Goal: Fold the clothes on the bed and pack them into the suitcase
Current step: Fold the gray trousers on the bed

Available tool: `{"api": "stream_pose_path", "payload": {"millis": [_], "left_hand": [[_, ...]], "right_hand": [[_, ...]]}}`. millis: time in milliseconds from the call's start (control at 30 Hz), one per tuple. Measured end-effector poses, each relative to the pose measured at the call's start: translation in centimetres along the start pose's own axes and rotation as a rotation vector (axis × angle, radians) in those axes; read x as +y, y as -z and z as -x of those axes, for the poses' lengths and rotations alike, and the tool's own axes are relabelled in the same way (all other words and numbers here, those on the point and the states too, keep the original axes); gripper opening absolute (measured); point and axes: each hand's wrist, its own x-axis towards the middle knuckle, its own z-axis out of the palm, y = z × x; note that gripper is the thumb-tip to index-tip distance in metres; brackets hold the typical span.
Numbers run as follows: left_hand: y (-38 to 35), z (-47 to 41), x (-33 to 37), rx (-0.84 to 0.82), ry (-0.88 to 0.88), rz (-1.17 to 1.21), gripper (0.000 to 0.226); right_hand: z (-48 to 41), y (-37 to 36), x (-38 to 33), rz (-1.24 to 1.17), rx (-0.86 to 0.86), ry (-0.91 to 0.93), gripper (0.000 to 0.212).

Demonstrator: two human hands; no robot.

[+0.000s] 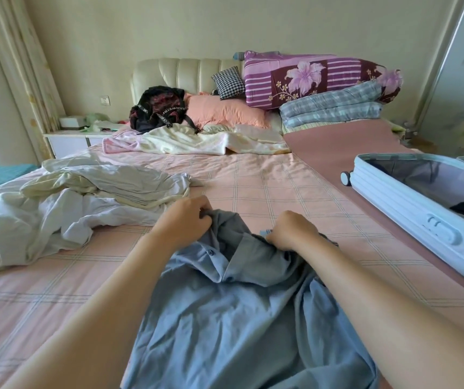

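Left hand (185,220): fingers curled, pinching the top edge of the blue shirt (225,318) near the collar. Right hand (289,231): closed into a fist on bunched shirt fabric at the other side of the collar; its fingertips are tucked under the cloth and not visible.

The shirt lies crumpled on the pink checked sheet (267,186) between both forearms, button placket facing up.

A heap of white and cream clothes (84,197) sits to the left, its nearest edge just beside the left hand. A bare sheet stretches beyond the hands and to their right. The suitcase (410,214) lies open on the mauve strip along the right side of the bed, well apart from the shirt.

The shirt's lower part runs off the bottom edge. The suitcase is cut off at the right; something dark lies inside, not identifiable.
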Motion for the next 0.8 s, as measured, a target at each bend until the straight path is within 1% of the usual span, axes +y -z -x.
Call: {"api": "stream_pose_path", "payload": {"millis": [33, 67, 100, 133, 167, 200, 233, 267, 300, 333, 367, 400, 433, 467, 500, 533, 567, 600, 667, 700, 767, 800], "left_hand": [[0.4, -0.1, 0.0, 0.052, -0.006, 0.012, 0.014], [0.6, -0.2, 0.0, 0.121, -0.009, 0.0, 0.015], [0.7, -0.5, -0.3, 0.187, -0.003, -0.041, 0.017], [0.8, -0.8, -0.9, 0.205, 0.032, -0.1, 0.02], [0.7, -1.2, -1.7, 0.144, 0.105, -0.163, 0.023], [0.6, -1.4, -2.3, 0.015, 0.201, -0.221, 0.024], [0.3, -1.5, -2.9, -0.15, 0.294, -0.277, 0.025], [-0.1, -1.4, -3.3, -0.306, 0.362, -0.316, 0.024], [-0.5, -1.2, -3.4, -0.414, 0.383, -0.338, 0.022], [-0.8, -1.0, -3.2, -0.464, 0.363, -0.358, 0.021], [-1.2, -1.1, -2.9, -0.464, 0.322, -0.371, 0.019], [-1.3, -1.1, -2.3, -0.432, 0.275, -0.366, 0.025], [-1.4, -1.2, -1.7, -0.388, 0.231, -0.338, 0.034], [-1.4, -1.3, -1.2, -0.355, 0.204, -0.278, 0.041], [-1.5, -1.4, -0.6, -0.341, 0.193, -0.199, 0.044], [-1.7, -1.6, -0.1, -0.344, 0.217, -0.129, 0.039], [-2.0, -1.7, 0.2, -0.353, 0.265, -0.054, 0.03], [-2.2, -1.8, 0.4, -0.366, 0.32, 0.023, 0.028], [-2.2, -1.8, 0.7, -0.378, 0.376, 0.11, 0.044], [-2.3, -1.9, 0.5, -0.377, 0.359, 0.116, 0.041], [-2.0, -2.2, -0.1, -0.391, 0.301, 0.07, 0.018], [-1.7, -2.3, -0.4, -0.419, 0.287, 0.021, 0.015]], "right_hand": [[-0.4, 0.2, 0.0, -0.063, 0.009, 0.014, 0.025], [-0.7, 0.5, 0.1, -0.138, 0.079, 0.047, 0.019], [-0.9, 0.8, 0.5, -0.214, 0.211, 0.088, 0.015], [-1.0, 1.0, 0.9, -0.279, 0.392, 0.122, 0.014], [-1.1, 1.2, 1.5, -0.337, 0.568, 0.145, 0.013], [-1.3, 1.2, 2.4, -0.378, 0.688, 0.159, 0.01], [-1.5, 1.0, 3.4, -0.386, 0.731, 0.163, 0.006], [-1.9, 0.5, 4.3, -0.353, 0.697, 0.171, 0.006], [-2.2, 0.0, 5.2, -0.271, 0.619, 0.187, 0.014], [-2.4, -0.7, 5.9, -0.147, 0.512, 0.196, 0.022], [-2.6, -1.2, 6.3, -0.032, 0.411, 0.188, 0.027], [-2.5, -1.3, 6.2, 0.046, 0.354, 0.17, 0.031], [-2.4, -1.2, 5.9, 0.094, 0.337, 0.171, 0.035], [-2.4, -1.0, 5.5, 0.109, 0.355, 0.208, 0.043], [-2.3, -0.8, 4.7, 0.107, 0.376, 0.269, 0.054], [-2.2, -0.6, 3.9, 0.094, 0.382, 0.341, 0.063], [-2.0, -0.5, 3.0, 0.057, 0.352, 0.404, 0.067], [-1.7, -0.5, 2.0, 0.006, 0.296, 0.447, 0.065], [-1.7, -1.1, 0.5, -0.051, 0.171, 0.491, 0.055], [-2.1, -1.6, -0.1, -0.021, 0.145, 0.518, 0.052], [-3.2, -2.3, -0.9, 0.095, 0.131, 0.543, 0.049], [-3.7, -2.6, -1.1, 0.143, 0.101, 0.533, 0.05]]}}
